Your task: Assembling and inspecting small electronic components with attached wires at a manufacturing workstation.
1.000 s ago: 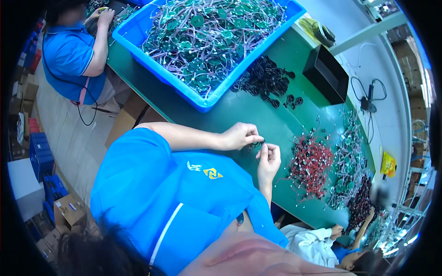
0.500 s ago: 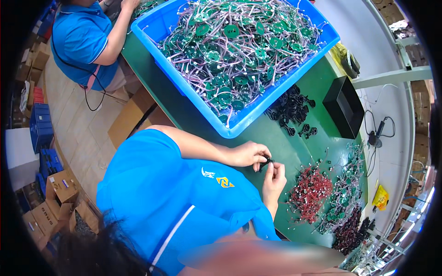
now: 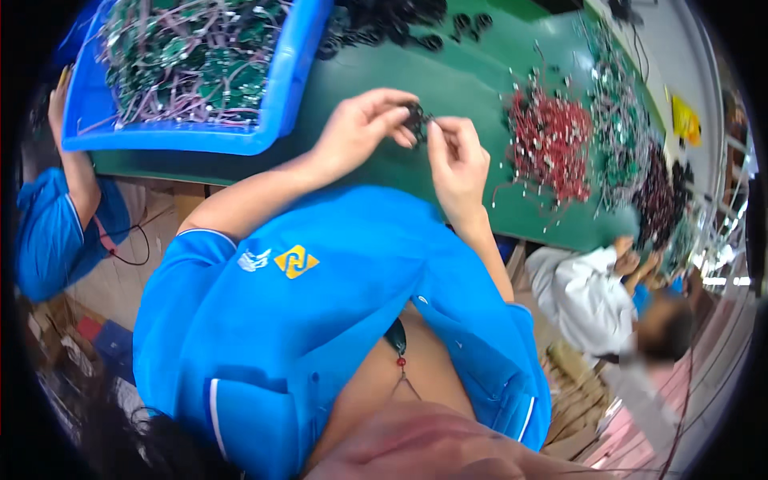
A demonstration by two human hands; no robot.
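Observation:
My left hand (image 3: 357,134) pinches a small black plastic part (image 3: 415,120) between thumb and fingers, just above the green table. At the part's right edge, the closed fingertips of my right hand (image 3: 459,162) grip it too; the exact contact is too small to make out. Beyond my hands lies a heap of black plastic parts (image 3: 384,22), several with round ends. To the right of my right hand is a pile of red wires (image 3: 550,144) with small white connectors.
A large blue bin (image 3: 276,100) full of green circuit boards and pale wires stands left on the green table (image 3: 352,76). Wired boards (image 3: 616,120) and dark wires (image 3: 658,196) lie to the right. Co-workers sit left (image 3: 60,232) and right (image 3: 584,292). A yellow packet (image 3: 685,120) lies far right.
My view has swung, so the bin now sits further left and the co-worker at right has come into sight. Both hands still hold the black part, now slightly wider apart.

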